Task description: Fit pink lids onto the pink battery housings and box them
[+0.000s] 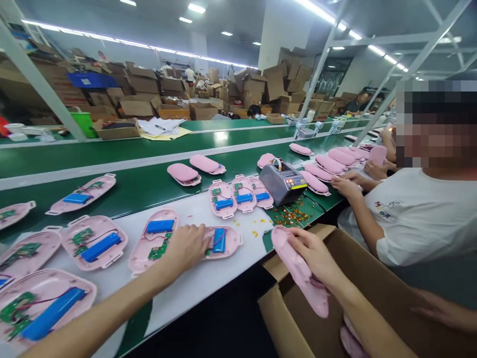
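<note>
My left hand (186, 246) rests on a pink open shell (223, 241) that lies on the white mat and carries a blue battery and a green circuit board; its fingers curl over the shell's left end. My right hand (315, 253) grips a pink padded cover (298, 271) above an open cardboard box (298, 323) at the table's front edge. More open pink shells with blue batteries (95, 243) lie to the left on the mat.
A grey tape dispenser (283, 181) stands on the green belt (149, 186), with closed pink cases (182, 174) around it. A person in a white shirt (417, 219) sits at right, hands near the cases. Stacked cardboard boxes (141, 99) fill the background.
</note>
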Demonstrator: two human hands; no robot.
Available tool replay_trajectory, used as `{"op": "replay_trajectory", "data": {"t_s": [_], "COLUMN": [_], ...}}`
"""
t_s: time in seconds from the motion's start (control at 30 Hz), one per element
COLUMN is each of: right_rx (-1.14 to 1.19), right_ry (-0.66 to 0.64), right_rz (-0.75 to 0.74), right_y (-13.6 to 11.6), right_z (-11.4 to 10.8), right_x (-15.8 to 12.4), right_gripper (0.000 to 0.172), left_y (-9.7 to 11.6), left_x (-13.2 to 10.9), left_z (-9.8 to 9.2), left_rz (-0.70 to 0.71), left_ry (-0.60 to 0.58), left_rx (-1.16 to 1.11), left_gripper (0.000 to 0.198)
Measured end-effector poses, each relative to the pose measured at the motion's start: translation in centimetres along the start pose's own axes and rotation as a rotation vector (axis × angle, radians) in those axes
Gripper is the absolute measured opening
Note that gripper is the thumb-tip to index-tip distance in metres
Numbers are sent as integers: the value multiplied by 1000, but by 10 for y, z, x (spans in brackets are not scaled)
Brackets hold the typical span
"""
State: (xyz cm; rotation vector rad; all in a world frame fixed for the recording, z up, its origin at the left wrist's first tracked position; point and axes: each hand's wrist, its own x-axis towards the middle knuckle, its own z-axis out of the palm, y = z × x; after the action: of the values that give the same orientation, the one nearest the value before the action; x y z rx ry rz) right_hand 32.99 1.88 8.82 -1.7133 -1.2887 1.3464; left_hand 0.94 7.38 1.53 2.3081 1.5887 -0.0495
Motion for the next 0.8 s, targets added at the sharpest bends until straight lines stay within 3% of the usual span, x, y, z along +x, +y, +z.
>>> {"op": "replay_trajectory", "data": {"t_s": [0.07,0.17,0.27,0.37,0.47,0.6,0.7,0.8], "right_rx": [25,-7,-57,-47,4,164,293,424], "right_ry": [-79,-176,-238,-270,-187,-56,17,91], "right_rz": [-7,-60,-114,-152,-151,28,70,44], "right_y": [-2,5,8,5,3,1,-5,-12], "right_z": [32,64,80,86,88,96,112,135], "right_x": [29,63,85,96,100,101,103,102], "right_gripper": [42,28,19,20,26,41,45,44], "left_y": [12,18,15,6,-7,-21,-18,-8], "left_x": [-14,-23,-19,-15,-23,-46,-62,-72], "left_z": [4,12,18,18,14,16,23,25], "left_rz": [-107,-223,-327,-357,-305,-292,-332,-321], "left_ry": [-46,-2,53,99,125,184,290,379], "left_rx": [13,-48,-162,-326,-515,-923,-1232,-1272], "left_gripper": [33,30,25,24,23,23,23,25]}}
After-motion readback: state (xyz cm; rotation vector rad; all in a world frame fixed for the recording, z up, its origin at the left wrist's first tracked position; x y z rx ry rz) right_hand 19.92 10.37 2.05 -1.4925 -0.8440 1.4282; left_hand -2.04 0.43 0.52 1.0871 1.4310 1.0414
